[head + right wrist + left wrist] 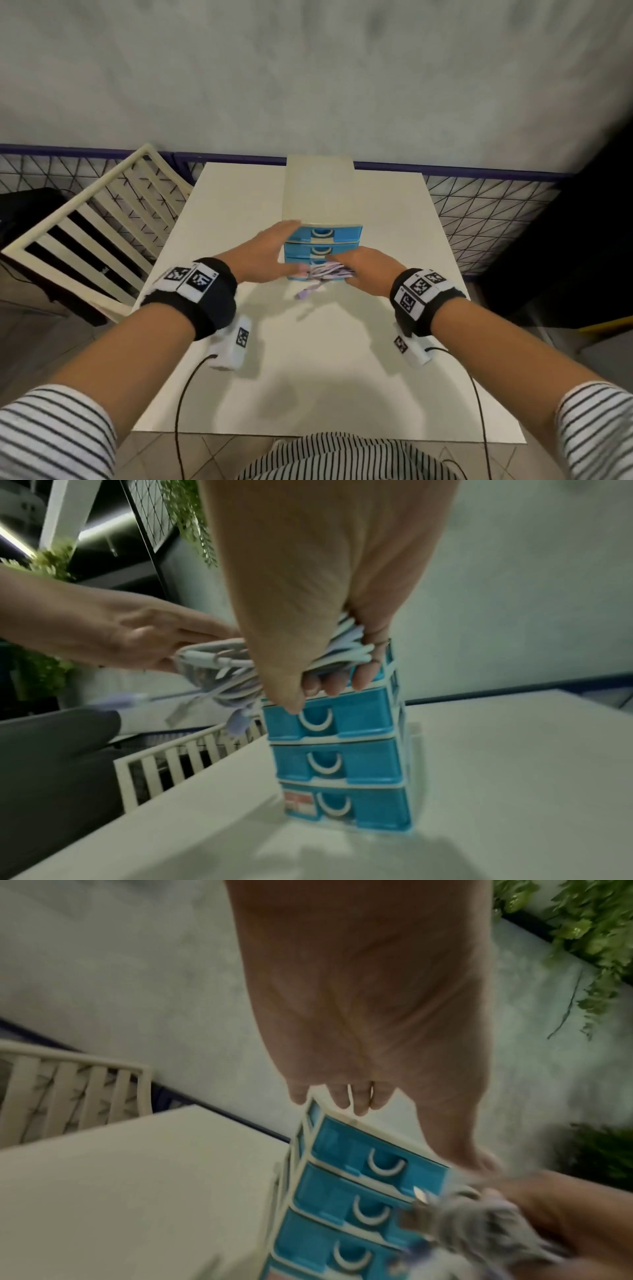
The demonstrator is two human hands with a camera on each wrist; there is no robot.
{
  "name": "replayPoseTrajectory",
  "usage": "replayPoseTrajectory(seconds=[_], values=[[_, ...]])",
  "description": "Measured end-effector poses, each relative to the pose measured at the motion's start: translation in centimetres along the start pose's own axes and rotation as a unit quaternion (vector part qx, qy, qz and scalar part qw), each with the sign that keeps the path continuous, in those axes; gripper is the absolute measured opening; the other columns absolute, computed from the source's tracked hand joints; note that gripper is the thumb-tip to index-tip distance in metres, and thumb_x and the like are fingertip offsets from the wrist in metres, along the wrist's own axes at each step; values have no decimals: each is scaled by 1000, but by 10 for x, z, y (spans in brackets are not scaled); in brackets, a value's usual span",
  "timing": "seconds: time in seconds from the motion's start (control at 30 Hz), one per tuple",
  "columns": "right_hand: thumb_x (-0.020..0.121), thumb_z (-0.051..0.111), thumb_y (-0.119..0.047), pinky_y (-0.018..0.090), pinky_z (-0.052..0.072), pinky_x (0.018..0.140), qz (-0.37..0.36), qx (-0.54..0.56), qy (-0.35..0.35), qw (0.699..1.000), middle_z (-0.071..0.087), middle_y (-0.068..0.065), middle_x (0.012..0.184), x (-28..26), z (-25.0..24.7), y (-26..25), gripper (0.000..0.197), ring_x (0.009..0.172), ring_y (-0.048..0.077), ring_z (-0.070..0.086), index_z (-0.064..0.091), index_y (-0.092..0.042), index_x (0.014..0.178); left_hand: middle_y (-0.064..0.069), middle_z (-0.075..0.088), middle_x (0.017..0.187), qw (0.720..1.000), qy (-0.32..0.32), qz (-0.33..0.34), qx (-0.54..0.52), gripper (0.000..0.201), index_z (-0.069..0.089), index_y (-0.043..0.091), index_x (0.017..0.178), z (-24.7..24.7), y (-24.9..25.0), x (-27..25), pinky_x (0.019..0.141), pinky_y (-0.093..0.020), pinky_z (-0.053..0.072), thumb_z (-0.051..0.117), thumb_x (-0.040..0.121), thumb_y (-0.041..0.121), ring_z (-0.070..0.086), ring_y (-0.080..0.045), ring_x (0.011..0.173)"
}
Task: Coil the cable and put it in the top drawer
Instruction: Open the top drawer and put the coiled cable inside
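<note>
R hand [329,593] gripping coiled lilac cable [219,666], L hand [359,1001] fingers straight at glossy blue plastic drawers [342,764]

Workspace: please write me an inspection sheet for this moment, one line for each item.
Surface: white table, bare where visible.
Job's things: coiled cable, one plug end dangling; drawer unit with blue drawers, all visible ones shut, top drawer included.
Clutter: nothing seen.
Grippers: right hand grips the coil in front of the unit; left hand has straight fingers at the unit's top left corner.
Cables: black wrist-camera leads hang off the near edge.
Surroundings: slatted chair at left, mesh fence, pale wall, green plants.
</note>
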State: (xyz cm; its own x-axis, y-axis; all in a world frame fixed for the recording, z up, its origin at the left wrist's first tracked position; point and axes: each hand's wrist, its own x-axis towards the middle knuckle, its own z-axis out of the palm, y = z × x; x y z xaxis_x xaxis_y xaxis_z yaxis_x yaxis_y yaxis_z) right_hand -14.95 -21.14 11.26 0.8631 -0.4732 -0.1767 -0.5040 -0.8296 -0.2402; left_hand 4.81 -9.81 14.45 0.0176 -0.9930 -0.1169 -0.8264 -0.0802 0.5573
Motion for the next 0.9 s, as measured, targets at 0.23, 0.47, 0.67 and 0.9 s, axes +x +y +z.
replayPoseTrajectory(seconds=[0.23,0.47,0.67,0.9], values=[[91,49,-14,38,47,88,35,-3,-44,998,61,18,122,33,-15,13,64,108,34,57,25,-22,150,-7,9,160,988,-10,-4,153,67,17,8,148,-11,-8,24,119,-40,20,32,86,-11,16,-21,147],[87,53,-13,32,48,76,29,99,-17,995,66,11,110,43,-13,5,35,93,27,61,56,-11,122,-1,14,160,986,15,-26,165,70,21,13,147,1,-11,35,112,-36,31,56,87,3,27,-21,142],[87,54,-14,23,34,54,-7,87,-32,996,59,1,85,14,-15,-8,8,71,19,51,51,-20,92,-9,31,154,996,19,0,85,51,44,8,137,-17,-10,40,112,-23,22,36,89,-7,33,-22,140],[86,53,-18,27,41,62,-4,107,-39,993,61,0,86,-15,-9,-19,5,74,20,56,52,-20,90,-4,55,137,997,36,-12,68,33,54,15,122,-18,-15,41,95,-27,38,59,89,19,53,-23,119]])
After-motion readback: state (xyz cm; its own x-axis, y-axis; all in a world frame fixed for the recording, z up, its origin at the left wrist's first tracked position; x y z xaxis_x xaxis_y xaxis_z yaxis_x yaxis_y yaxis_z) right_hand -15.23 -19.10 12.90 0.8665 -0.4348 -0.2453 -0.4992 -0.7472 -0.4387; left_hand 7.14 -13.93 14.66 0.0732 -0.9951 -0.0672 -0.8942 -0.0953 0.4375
